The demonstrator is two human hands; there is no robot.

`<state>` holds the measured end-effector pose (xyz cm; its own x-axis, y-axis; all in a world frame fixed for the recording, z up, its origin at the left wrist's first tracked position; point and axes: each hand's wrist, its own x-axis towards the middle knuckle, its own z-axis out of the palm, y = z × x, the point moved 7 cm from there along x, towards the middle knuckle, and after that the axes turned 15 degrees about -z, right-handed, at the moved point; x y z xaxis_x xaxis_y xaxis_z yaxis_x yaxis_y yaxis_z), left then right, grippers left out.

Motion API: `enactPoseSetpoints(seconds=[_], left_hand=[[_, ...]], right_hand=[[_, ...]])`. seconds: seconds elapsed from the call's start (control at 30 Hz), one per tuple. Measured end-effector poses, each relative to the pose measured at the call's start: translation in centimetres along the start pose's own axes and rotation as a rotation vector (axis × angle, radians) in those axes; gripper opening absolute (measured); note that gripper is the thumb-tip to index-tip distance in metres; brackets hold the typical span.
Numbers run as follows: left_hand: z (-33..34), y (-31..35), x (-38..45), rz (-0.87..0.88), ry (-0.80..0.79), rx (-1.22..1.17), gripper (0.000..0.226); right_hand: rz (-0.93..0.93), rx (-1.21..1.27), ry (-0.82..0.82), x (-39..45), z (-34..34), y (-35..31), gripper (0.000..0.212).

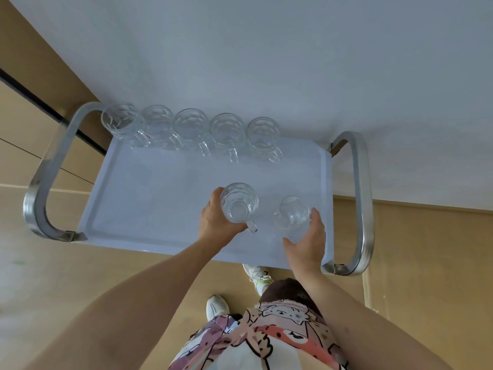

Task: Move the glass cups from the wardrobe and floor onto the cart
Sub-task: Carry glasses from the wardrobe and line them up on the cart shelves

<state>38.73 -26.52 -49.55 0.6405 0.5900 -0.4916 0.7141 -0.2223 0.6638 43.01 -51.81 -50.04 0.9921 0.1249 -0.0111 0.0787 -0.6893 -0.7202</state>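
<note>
head camera looks steeply down, close over the cart (149, 182).

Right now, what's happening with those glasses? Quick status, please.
Left hand grips one cup; right hand holds another. Five cups lined along the cart tray's far edge. Nothing in the way.

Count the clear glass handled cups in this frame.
7. Five clear glass handled cups stand in a row along the cart tray's far edge. One is gripped by the left hand, one by the right hand. None looks hidden.
</note>
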Motion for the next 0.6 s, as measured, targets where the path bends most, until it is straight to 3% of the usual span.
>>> enactPoseSetpoints(seconds=[0.17, 0.23, 0.3, 0.4, 0.5, 0.6], left_hand=[[-1.3, 1.4, -0.8, 0.092, 0.075, -0.019, 0.097], [-1.8, 2.5, -1.2, 0.162, 0.097, -0.009, 0.1], [-2.2, 4.0, -1.6, 0.215, 0.115, -0.003, 0.102], [-2.9, 6.6, -2.4, 0.275, 0.133, -0.027, 0.103], [-3.5, 9.0, -3.0, 0.326, 0.132, -0.063, 0.104], [-4.2, 11.1, -3.5, 0.368, 0.144, -0.081, 0.104]], right_hand=[[-0.044, 0.043, 0.25, -0.6, -4.7, -2.7, 0.08], [-0.122, 0.073, 0.358, 0.3, -6.8, -5.1, 0.072], [-0.249, 0.059, 0.367, 1.9, -8.0, -8.5, 0.063], [-0.38, 0.066, 0.132, 4.9, -7.2, -13.8, 0.061], [-0.356, 0.13, -0.172, 7.2, -5.2, -17.4, 0.085], [-0.366, 0.108, -0.349, 8.6, -4.3, -19.7, 0.107]])
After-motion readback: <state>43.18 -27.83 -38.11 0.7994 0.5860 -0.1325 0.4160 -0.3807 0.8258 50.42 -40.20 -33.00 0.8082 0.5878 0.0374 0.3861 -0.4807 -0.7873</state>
